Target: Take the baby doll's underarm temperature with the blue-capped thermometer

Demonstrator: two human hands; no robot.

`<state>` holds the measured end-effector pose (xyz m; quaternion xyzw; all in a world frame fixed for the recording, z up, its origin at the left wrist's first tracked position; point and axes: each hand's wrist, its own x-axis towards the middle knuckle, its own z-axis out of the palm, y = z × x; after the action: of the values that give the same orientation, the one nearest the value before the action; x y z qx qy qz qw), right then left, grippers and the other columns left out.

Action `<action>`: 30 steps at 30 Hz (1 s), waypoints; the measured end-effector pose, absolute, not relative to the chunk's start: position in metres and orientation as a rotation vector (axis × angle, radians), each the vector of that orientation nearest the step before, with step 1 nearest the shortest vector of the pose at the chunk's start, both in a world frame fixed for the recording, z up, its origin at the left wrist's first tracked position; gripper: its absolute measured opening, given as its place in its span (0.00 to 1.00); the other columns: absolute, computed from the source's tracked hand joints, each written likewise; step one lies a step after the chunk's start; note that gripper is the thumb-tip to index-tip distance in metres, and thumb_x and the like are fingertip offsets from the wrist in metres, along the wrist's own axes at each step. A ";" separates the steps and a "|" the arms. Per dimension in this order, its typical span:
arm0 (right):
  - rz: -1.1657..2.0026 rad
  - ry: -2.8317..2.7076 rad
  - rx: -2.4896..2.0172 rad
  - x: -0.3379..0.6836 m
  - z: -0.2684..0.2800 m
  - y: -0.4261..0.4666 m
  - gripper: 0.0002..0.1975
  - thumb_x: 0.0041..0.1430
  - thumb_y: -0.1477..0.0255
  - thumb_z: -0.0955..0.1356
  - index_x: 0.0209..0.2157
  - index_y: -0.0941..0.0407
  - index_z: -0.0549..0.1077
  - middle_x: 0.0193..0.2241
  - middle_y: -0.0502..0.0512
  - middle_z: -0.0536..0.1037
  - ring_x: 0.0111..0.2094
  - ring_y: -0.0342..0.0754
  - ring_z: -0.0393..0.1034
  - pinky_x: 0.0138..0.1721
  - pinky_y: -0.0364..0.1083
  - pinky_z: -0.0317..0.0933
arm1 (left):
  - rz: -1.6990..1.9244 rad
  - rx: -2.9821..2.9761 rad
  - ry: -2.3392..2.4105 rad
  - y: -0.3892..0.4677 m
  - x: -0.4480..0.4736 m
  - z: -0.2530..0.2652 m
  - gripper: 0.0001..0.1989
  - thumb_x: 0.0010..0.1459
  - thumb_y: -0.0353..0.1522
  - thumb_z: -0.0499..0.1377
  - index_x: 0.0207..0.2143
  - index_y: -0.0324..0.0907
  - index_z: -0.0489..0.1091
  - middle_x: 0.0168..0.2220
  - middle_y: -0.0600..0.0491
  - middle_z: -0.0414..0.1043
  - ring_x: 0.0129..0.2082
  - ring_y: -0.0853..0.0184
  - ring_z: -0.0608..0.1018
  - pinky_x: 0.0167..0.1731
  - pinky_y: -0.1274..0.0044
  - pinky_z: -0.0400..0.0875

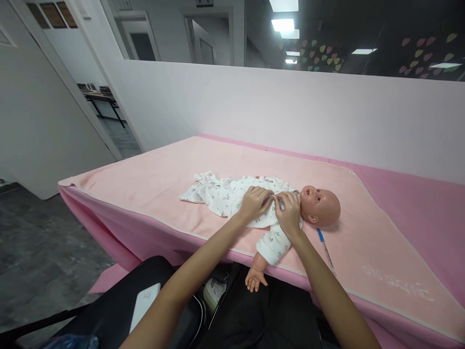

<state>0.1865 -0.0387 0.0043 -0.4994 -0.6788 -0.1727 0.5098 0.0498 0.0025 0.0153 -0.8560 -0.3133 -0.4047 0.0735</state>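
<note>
A baby doll point(324, 206) lies face up on a pink mat, its bald head to the right. It wears a white baby outfit point(225, 194) with small prints. My left hand point(255, 202) rests on the chest, fingers pinched at the outfit's front. Close by, near the neck, my right hand point(289, 212) is also closed in a pinch. A small thin piece shows between the fingertips; I cannot make out whether it is a tie or an edge of the cloth. One doll arm point(257, 271) hangs over the table's near edge.
The pink mat point(145, 179) covers a table against a white wall point(254, 106). A slim stick with a blue end point(321, 236) lies by my right forearm. At the lower left, a white flat object point(145, 303) lies on a black chair point(116, 291).
</note>
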 end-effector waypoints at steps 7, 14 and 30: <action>-0.410 -1.637 -1.206 0.186 0.005 -0.040 0.05 0.57 0.75 0.62 0.29 0.56 0.68 0.29 0.53 0.72 0.34 0.47 0.62 0.40 0.48 0.55 | -1.263 -2.446 -0.865 0.005 0.049 0.016 0.07 0.58 0.32 0.49 0.33 0.41 0.66 0.28 0.53 0.71 0.29 0.68 0.70 0.33 0.73 0.59; -0.406 -1.642 -1.225 0.186 0.005 -0.041 0.05 0.57 0.76 0.62 0.29 0.56 0.67 0.29 0.53 0.72 0.35 0.48 0.62 0.40 0.48 0.54 | -1.082 -2.348 -0.789 0.016 0.029 0.021 0.08 0.55 0.32 0.50 0.25 0.41 0.64 0.22 0.53 0.67 0.25 0.67 0.66 0.30 0.73 0.58; -0.368 -1.639 -1.293 0.185 0.005 -0.040 0.05 0.56 0.76 0.61 0.29 0.56 0.67 0.30 0.53 0.72 0.35 0.48 0.62 0.40 0.47 0.53 | -1.237 -2.516 -0.913 0.013 0.001 0.016 0.05 0.50 0.27 0.47 0.25 0.41 0.61 0.22 0.53 0.64 0.25 0.67 0.64 0.32 0.72 0.59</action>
<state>0.1853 -0.0399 0.0047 -0.5321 -0.6743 -0.1515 0.4891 0.0008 0.0130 0.0156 -0.8493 -0.3082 -0.4175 0.0966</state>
